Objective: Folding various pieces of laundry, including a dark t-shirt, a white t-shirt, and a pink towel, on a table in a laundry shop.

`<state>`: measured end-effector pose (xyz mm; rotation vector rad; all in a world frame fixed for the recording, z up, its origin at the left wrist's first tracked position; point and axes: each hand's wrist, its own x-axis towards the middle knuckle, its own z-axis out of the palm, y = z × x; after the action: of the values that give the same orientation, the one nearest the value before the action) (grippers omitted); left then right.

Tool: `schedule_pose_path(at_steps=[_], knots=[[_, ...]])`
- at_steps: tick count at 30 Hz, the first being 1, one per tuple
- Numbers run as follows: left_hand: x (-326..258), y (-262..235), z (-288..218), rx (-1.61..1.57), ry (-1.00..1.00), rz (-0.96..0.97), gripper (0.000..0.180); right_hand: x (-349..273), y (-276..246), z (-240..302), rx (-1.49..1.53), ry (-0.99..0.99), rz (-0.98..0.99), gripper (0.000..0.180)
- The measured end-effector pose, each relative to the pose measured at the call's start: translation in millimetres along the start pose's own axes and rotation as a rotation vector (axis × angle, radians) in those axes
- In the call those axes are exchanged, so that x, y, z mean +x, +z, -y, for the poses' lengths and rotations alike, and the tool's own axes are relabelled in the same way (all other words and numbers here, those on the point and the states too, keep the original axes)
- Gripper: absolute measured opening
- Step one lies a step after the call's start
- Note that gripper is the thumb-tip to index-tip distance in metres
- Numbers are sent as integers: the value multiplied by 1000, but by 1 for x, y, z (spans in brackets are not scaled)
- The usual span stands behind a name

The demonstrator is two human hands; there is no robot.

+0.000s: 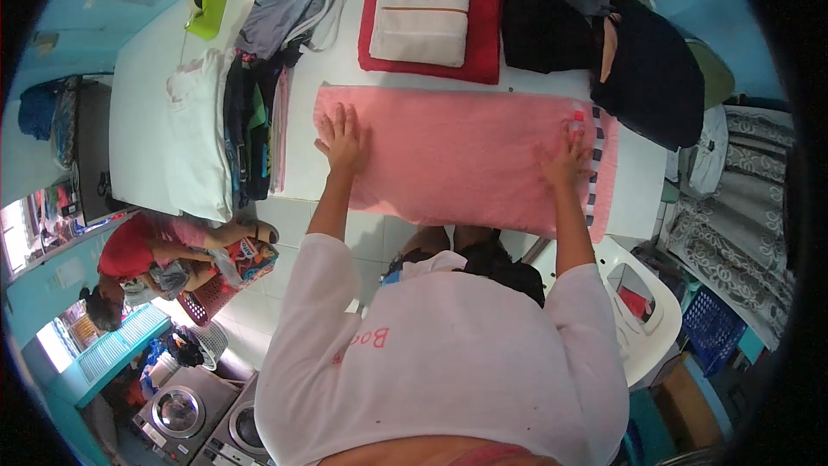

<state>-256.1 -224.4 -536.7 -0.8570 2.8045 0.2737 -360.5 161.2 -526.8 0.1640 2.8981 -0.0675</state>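
A pink towel [448, 151] with a checked black-and-white band near its right end lies folded lengthwise across the white table. Its front edge hangs a little over the table's near side. My left hand [341, 136] rests flat on the towel's left end, fingers spread. On the right end, beside the checked band, my right hand [565, 160] lies with its fingers stretched out. Neither hand grips anything. Just beyond the towel sits a folded red towel [431, 73] with a folded cream striped towel [423, 13] on top.
Stacked dark clothes [250, 129] and a white garment [198, 138] lie on the left. Black folded clothes [647, 78] are at the right. A green tape dispenser [207, 7] stands far left. A white plastic chair [634, 311] is at my right; another person [151, 250] sits left.
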Motion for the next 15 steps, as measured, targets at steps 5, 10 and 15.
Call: schedule_pose_path(at_steps=[5, 10, 15], knots=[[44, -18, 2, -159, 177, 14, 53, 29, -4, 8, 14, 92, 66, 81], [21, -6, 18, -530, 227, -476, 47, 22, -10, -2, 67, 37, -32, 76], [-72, 15, 42, -339, -57, -66, 55, -35, 13, 4, -34, -72, -115, 78]])
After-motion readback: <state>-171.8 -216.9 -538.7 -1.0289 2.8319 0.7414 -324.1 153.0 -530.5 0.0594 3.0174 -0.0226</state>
